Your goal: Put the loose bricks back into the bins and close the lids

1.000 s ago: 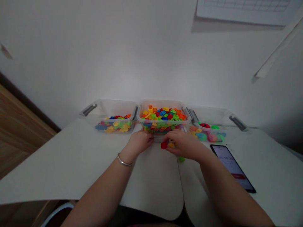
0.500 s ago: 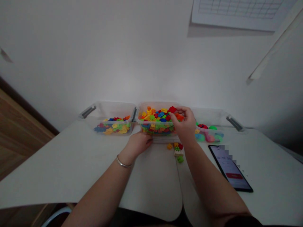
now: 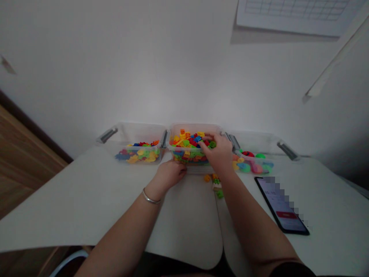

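My right hand (image 3: pixel 218 152) reaches into the right side of the middle clear plastic box (image 3: pixel 196 127), thumb and fingers apart over a heap of colourful toy building blocks (image 3: pixel 187 142). No block shows clearly between those fingers. At the box's lower front left, my left hand (image 3: pixel 172 172) rests with curled fingers against the base; what they grip, if anything, is hidden. Close to my right wrist, a small cluster of blocks (image 3: pixel 216 181) lies on the table beside a loose orange block (image 3: pixel 207 178) and a green block (image 3: pixel 220 194).
A left clear box (image 3: pixel 141 129) holds more coloured pieces. The right clear box (image 3: pixel 256 138) contains rounder coloured toys. A phone (image 3: pixel 281 207) lies right of my forearm on the white table (image 3: pixel 190 223). Behind the boxes rises a wall (image 3: pixel 173 77) with a gridded paper (image 3: pixel 291 15).
My right hand has moved slightly left and deeper over the middle box. The red block seen at its fingertips earlier no longer shows there. My left hand stays in place.
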A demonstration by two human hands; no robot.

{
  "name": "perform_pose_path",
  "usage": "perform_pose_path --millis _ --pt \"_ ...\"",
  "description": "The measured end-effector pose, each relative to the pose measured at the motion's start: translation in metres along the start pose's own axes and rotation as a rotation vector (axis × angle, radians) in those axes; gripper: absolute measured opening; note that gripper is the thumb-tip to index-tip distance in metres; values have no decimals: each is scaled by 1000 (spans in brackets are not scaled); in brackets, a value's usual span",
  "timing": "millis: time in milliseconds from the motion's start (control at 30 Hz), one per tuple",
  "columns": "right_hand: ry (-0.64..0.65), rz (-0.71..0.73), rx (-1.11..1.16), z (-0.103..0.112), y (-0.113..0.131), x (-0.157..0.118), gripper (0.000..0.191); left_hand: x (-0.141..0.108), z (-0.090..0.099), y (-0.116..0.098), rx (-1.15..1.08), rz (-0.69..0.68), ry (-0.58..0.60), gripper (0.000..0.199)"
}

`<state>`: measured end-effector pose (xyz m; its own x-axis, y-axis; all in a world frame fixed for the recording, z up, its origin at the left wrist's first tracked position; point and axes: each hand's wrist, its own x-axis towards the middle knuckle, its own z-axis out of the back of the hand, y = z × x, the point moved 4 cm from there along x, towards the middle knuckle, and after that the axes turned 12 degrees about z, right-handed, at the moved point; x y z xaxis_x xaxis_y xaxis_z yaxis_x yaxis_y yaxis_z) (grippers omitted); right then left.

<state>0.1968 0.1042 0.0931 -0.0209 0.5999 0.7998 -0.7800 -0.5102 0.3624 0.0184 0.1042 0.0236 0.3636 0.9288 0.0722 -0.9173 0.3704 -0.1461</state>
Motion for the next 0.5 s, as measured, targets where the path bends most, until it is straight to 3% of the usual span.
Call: perform_pose_path --millis 167,267,333,500 --pt "-95 23 290 21 -3 -2 29 -1 0 -2 35 1 8 24" --pt "-35 65 351 37 2 -7 23 0 0 -1 14 20 8 24" --pt "139 124 333 44 10 -11 19 0 -1 -1 4 31 8 24" --pt "751 309 85 41 30 -33 20 -1 1 -5 -5 50 7 24"
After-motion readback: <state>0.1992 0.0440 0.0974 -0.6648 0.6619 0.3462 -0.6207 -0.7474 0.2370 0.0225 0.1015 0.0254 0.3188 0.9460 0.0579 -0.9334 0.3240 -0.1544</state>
